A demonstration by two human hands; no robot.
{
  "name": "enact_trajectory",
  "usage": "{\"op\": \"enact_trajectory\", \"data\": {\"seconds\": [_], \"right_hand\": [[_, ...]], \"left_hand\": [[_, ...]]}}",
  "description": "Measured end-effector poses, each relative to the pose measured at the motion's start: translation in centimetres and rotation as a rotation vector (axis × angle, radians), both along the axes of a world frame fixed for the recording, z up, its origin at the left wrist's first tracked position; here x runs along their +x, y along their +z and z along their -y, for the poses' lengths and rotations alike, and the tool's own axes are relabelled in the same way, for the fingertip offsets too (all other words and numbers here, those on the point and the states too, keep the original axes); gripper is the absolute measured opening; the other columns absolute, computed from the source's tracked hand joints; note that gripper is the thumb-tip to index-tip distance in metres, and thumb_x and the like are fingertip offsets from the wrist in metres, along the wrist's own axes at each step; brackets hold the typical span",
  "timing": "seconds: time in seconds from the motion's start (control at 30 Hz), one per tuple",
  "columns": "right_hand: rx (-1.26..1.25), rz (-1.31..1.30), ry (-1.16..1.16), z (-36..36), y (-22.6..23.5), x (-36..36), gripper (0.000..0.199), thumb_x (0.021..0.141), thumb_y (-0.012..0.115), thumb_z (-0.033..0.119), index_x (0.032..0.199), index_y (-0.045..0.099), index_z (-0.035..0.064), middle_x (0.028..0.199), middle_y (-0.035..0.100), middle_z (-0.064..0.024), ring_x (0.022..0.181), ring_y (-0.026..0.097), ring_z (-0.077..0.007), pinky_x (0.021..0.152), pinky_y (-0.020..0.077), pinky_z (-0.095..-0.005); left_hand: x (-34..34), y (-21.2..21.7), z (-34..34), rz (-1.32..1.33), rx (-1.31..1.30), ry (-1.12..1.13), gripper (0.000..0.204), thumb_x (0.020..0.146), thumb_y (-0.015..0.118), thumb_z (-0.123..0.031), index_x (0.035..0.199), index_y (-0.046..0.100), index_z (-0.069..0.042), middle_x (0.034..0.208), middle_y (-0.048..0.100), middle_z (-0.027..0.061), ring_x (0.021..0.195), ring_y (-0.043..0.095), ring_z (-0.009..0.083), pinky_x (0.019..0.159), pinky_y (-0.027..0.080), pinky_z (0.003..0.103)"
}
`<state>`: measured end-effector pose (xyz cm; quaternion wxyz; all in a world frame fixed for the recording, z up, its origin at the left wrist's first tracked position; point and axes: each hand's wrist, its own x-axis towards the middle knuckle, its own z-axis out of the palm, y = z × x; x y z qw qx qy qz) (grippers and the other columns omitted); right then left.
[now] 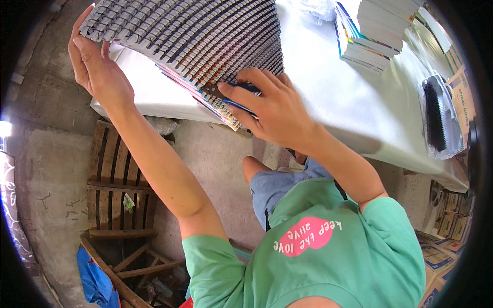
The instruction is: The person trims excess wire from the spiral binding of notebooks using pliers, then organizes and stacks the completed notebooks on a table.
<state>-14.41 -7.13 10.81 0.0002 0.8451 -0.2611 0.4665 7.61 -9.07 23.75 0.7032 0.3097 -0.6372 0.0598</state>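
A big stack of spiral notebooks (205,36) lies at the table's near left, its rows of black coil bindings facing me. My left hand (95,66) braces the stack's left end, fingers and thumb bent against the corner. In my right hand (275,102) is a pair of pliers (239,96) with blue-and-black handles, fingers wrapped round them. The dark jaws touch the coil ends along the stack's near edge. Some coloured covers show beneath the near edge.
A white-covered table (328,97) supports the stack. Piled books (372,46) stand at the far right, with bundled black coils (436,115) in clear plastic and a cardboard box (460,90) nearby. A wooden pallet (120,179) leans at the left, above a blue bag (96,277).
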Motion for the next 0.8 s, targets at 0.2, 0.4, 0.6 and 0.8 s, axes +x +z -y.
{"op": "enact_trajectory", "data": {"seconds": [0.2, 0.4, 0.6, 0.8], "right_hand": [[1.573, 0.486, 0.7, -0.2, 1.2, -0.3, 0.021, 0.088, 0.06, 0.025, 0.103, 0.059, 0.01, 0.086, 0.063, -0.007, 0.072, 0.061, -0.0183, 0.051, 0.044, -0.0316], [1.598, 0.459, 0.637, -0.7, 1.2, -0.2, 0.03, 0.085, 0.061, 0.029, 0.109, 0.056, 0.012, 0.09, 0.058, -0.0037, 0.078, 0.06, -0.0179, 0.062, 0.0485, -0.038], [0.128, 0.089, -0.045, -1.5, -1.0, -0.5, 0.034, 0.08, 0.064, 0.026, 0.112, 0.057, 0.02, 0.107, 0.052, -0.0048, 0.098, 0.051, -0.0242, 0.086, 0.0337, -0.051], [0.042, 0.063, -0.075, -1.5, -0.7, 0.0, 0.032, 0.081, 0.064, 0.026, 0.111, 0.057, 0.0195, 0.105, 0.052, -0.0044, 0.091, 0.054, -0.0221, 0.083, 0.0379, -0.0478]], "left_hand": [[0.0, -0.1, 0.0, -0.016, -0.039, 0.008, 0.036, 0.097, 0.043, -0.04, 0.112, 0.061, -0.013, 0.103, 0.064, 0.0009, 0.1, 0.058, 0.0106, 0.094, 0.036, 0.039], [0.3, -0.2, 0.2, 0.0, -0.043, -0.028, 0.035, 0.096, 0.043, -0.04, 0.112, 0.06, -0.013, 0.103, 0.064, 0.0009, 0.099, 0.059, 0.0105, 0.094, 0.036, 0.037], [0.6, 0.0, 0.1, 0.063, -0.001, 0.004, 0.045, 0.096, 0.039, -0.045, 0.121, 0.053, -0.011, 0.116, 0.057, 0.0051, 0.111, 0.051, 0.0168, 0.099, 0.033, 0.044], [0.7, 0.0, 0.0, 0.05, 0.006, 0.025, 0.045, 0.096, 0.038, -0.046, 0.121, 0.053, -0.011, 0.116, 0.057, 0.005, 0.111, 0.051, 0.0172, 0.099, 0.034, 0.044]]}}
